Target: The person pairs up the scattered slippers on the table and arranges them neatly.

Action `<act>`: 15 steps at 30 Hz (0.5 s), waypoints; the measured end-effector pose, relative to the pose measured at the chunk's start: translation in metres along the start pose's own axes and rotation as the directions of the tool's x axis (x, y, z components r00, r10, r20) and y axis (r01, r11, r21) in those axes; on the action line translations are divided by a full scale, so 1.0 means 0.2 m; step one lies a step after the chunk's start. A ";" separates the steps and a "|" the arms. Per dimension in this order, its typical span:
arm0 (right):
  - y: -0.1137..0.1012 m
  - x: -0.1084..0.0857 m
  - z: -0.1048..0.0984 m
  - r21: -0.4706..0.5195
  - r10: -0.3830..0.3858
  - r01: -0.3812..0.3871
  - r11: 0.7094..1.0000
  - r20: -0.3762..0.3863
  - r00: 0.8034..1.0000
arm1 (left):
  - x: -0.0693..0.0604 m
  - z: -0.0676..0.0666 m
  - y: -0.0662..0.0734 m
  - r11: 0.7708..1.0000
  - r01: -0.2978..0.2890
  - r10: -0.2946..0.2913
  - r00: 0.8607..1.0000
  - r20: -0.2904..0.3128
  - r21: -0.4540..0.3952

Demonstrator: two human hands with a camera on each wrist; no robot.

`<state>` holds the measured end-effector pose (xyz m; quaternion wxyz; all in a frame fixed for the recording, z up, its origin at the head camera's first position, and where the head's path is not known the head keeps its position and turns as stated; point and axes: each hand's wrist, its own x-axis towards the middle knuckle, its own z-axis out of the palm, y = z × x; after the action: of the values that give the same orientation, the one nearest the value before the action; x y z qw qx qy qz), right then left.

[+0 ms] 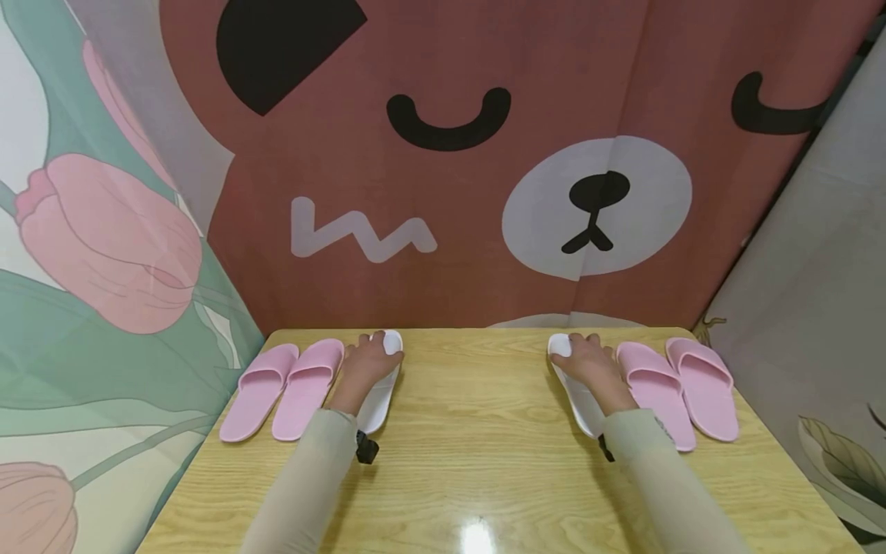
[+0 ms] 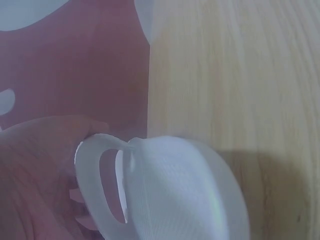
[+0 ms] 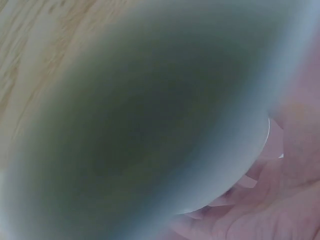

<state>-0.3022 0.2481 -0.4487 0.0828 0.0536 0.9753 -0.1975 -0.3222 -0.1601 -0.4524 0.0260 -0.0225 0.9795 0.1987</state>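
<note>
At the far side of the table, my left hand (image 1: 364, 369) grips a white slipper (image 1: 378, 406) over its toe strap. In the left wrist view, the fingers wrap the strap edge of that slipper (image 2: 185, 195). To the right, across a gap, my right hand (image 1: 591, 365) holds another white slipper (image 1: 583, 402) by its strap end. That slipper (image 3: 145, 110) is blurred and fills most of the right wrist view, with curled fingers beside its edge. Whether either slipper touches the wood is hard to tell.
Two pink slippers (image 1: 304, 396) lie side by side left of my left hand. Two more pink slippers (image 1: 709, 392) lie right of my right hand, one partly behind my sleeve. The wooden table (image 1: 477, 454) meets a printed bear curtain (image 1: 457, 292) at its far edge.
</note>
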 end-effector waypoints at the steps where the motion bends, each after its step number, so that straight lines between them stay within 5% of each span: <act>1: 0.00 0.00 0.00 -0.006 -0.007 0.007 1.000 -0.006 1.000 | 0.00 0.00 0.01 1.000 0.003 -0.003 1.000 -0.001 -0.007; 15: -0.05 0.02 0.01 0.039 0.003 -0.002 0.999 -0.016 1.000 | 0.00 0.04 0.06 1.000 0.013 -0.013 1.000 -0.018 -0.028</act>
<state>-0.3080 0.2377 -0.4482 0.0742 0.0579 0.9718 -0.2160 -0.3233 -0.1466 -0.4545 0.0182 -0.0309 0.9766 0.2120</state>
